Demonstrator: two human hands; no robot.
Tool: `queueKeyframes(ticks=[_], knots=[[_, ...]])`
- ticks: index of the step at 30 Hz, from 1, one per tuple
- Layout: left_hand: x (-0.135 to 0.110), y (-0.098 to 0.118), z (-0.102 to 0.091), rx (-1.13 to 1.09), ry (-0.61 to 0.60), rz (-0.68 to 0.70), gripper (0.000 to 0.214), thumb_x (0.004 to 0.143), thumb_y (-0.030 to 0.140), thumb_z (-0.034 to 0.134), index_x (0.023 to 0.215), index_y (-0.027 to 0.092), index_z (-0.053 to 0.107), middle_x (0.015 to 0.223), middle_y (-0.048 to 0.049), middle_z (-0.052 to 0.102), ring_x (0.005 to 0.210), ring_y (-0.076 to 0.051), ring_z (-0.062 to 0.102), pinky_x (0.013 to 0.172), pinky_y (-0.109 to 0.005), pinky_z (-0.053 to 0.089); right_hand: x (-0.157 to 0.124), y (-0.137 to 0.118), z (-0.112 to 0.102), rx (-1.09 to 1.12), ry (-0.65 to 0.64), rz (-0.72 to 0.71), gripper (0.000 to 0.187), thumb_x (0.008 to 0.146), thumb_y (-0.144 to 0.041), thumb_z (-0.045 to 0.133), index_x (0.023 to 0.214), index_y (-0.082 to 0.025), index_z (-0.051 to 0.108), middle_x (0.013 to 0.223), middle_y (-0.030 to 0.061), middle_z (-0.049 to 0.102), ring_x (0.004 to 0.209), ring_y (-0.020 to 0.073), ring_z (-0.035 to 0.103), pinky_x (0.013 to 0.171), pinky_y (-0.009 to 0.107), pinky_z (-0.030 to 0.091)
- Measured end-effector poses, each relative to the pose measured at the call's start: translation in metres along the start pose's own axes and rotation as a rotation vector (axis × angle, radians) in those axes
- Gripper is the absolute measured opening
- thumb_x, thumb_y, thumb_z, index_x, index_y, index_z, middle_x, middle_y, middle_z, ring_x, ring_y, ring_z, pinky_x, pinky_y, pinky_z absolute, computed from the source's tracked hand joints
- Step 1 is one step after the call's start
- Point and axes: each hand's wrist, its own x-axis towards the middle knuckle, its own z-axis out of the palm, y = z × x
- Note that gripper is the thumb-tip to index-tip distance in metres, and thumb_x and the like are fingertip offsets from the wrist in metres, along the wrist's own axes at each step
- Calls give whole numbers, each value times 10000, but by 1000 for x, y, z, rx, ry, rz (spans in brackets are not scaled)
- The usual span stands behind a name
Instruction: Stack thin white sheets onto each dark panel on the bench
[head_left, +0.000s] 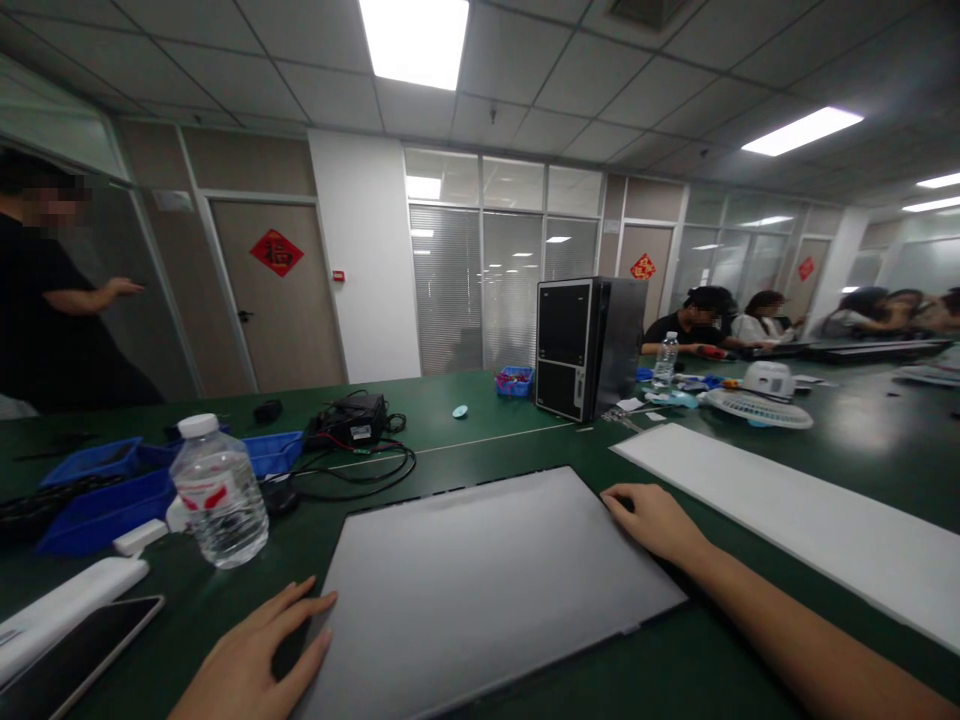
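Observation:
A flat grey panel [480, 580] lies on the green table [465, 410] in front of me. My left hand [259, 655] rests at the panel's near left edge, fingers stretched out and touching it. My right hand [654, 520] lies on the panel's far right corner, fingers curled loosely over the edge. Neither hand lifts anything.
A water bottle [217, 495] stands left of the panel beside blue trays [101, 490], cables and a black power brick [349, 420]. A phone [71, 655] lies near left. A white foam strip [795, 520] lies right. A computer tower [589, 345] stands behind. Several people sit far right; one stands left.

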Motion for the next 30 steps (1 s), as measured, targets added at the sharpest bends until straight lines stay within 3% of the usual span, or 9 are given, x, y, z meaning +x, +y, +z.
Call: queueKeyframes(ticks=[8, 14, 17, 21, 24, 27, 30], knots=[[-2, -4, -1, -4, 27, 34, 514, 904, 588, 467, 1281, 343, 718, 1443, -19, 639, 1368, -298, 577, 1176, -544, 407, -7, -11, 4, 50, -30, -91, 484, 1002, -475, 426, 1284, -218, 724, 1286, 78, 728, 1182, 294, 669, 1059, 452, 468], [2, -14, 2, -21, 44, -23, 534, 902, 604, 465, 1232, 298, 752, 1411, -61, 677, 1311, -310, 633, 1149, -534, 443, 3, 8, 4, 69, -52, -122, 453, 1010, -499, 448, 1321, -283, 695, 1294, 7, 727, 1176, 219, 675, 1039, 334, 501], [3, -25, 10, -41, 69, -21, 543, 918, 620, 463, 1281, 309, 721, 1452, -56, 647, 1320, -302, 627, 1156, -528, 437, 11, 38, -3, -15, 31, -7, 448, 1010, -420, 434, 1339, -244, 682, 1305, 54, 717, 1196, 239, 657, 1073, 364, 478], [2, -30, 14, -51, 45, 38, 489, 939, 611, 469, 1346, 410, 649, 1569, 11, 514, 1397, -281, 550, 1168, -520, 417, 10, 84, -12, -196, 145, 256, 525, 951, -312, 463, 1426, -135, 595, 1506, 187, 537, 1418, 359, 457, 1176, 535, 345], [0, -25, 10, -17, 6, 86, 455, 934, 608, 494, 1343, 463, 628, 1565, 43, 497, 1428, -290, 506, 1183, -547, 389, 4, 105, -12, -278, 128, 445, 539, 950, -330, 427, 1414, -110, 590, 1490, 273, 512, 1374, 458, 478, 1041, 695, 405], [0, -19, 6, 6, -31, 88, 459, 921, 628, 506, 1341, 482, 618, 1533, 61, 527, 1436, -290, 492, 1196, -550, 371, 0, 108, -7, -303, 56, 478, 476, 983, -314, 343, 1282, -152, 675, 1321, 253, 647, 1193, 425, 631, 910, 658, 498], [0, -15, 2, 13, -47, 55, 482, 922, 647, 489, 1346, 460, 623, 1529, 49, 538, 1441, -283, 489, 1206, -545, 360, 1, 96, -6, -321, 25, 411, 458, 964, -200, 324, 1255, -167, 677, 1234, 217, 701, 1108, 372, 682, 877, 558, 528]])
